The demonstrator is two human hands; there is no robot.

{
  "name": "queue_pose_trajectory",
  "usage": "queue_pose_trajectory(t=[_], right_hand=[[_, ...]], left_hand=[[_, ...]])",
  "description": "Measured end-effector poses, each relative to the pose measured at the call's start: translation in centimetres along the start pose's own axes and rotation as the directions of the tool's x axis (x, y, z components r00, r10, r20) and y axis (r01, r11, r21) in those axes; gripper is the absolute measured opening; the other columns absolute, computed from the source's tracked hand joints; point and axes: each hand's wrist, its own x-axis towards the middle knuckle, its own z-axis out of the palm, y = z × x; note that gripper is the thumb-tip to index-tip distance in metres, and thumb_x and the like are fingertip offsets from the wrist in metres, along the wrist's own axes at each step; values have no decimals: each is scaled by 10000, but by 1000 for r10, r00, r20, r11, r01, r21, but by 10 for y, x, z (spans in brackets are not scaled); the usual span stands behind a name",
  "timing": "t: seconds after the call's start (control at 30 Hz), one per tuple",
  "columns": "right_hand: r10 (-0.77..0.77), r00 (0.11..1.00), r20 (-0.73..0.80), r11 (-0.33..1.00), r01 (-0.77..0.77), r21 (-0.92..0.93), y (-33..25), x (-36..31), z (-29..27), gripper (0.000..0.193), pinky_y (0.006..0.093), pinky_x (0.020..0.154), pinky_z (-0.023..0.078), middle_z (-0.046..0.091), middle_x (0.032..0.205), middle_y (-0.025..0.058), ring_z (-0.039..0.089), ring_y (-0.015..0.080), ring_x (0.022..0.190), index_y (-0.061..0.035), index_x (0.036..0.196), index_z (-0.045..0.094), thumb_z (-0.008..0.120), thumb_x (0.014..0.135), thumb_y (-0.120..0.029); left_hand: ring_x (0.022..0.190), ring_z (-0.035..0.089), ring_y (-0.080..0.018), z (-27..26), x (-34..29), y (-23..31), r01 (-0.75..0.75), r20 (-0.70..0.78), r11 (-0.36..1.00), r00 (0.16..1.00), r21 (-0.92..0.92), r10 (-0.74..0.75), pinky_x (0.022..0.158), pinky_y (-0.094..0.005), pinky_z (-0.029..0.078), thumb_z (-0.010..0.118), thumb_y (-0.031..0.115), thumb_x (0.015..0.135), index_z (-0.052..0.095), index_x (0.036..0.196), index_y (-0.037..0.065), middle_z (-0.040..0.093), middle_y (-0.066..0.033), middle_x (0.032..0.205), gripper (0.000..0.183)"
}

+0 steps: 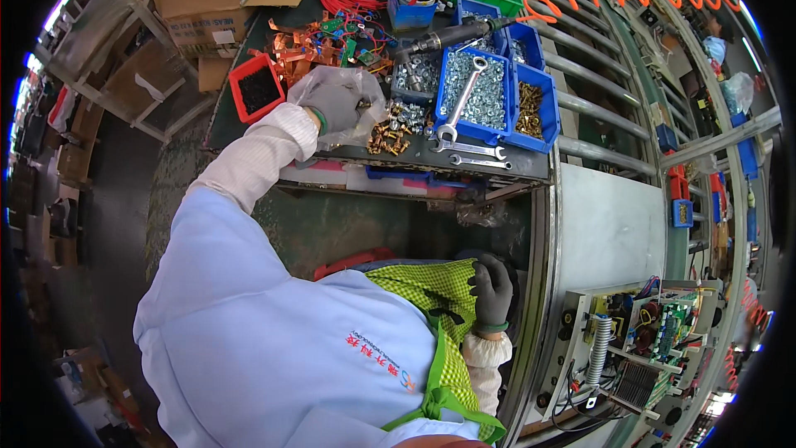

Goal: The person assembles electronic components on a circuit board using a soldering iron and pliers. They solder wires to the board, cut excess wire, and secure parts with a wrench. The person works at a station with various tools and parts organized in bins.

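My left hand (335,106), in a grey glove, is at the near edge of the workbench, in a clear plastic bag (365,124). Its fingers look bent around the plastic, though folds partly hide them. Brass-coloured bolts (388,139) and silvery fasteners (408,114) lie loose just right of the bag. My right hand (492,290), also grey-gloved, rests by my lap over the yellow-green checked cloth (427,286). Its fingers are loosely bent and apart, with nothing seen in them.
A red bin (255,88) of dark bits stands left, by copper parts (303,50). Blue bins (474,90) of fasteners hold a wrench (463,98); more wrenches (473,149) lie in front. A power tool (448,37) lies behind. Rollers (601,116) and an electronic unit (626,348) are right.
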Motion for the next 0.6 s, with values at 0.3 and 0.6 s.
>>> queue_pose_trajectory(t=[0.3,0.6], right_hand=[[-36,999,27,999,37,-37,11,-5,-5,267,210,548,460,632,891,30,575,73,671,10,1119,612,620,895,-134],[-42,998,46,998,45,-46,12,-8,-2,293,191,531,462,660,945,53,604,91,687,-6,1131,600,613,903,-189]], left_hand=[[921,632,-356,-37,-10,0,-5,34,982,999,-187,11,823,-424,492,498,289,908,664,1047,98,659,-166,1019,289],[610,575,-182,-31,21,-93,-310,-45,858,946,-409,320,558,-332,472,467,220,931,638,1065,72,583,-68,731,264]])
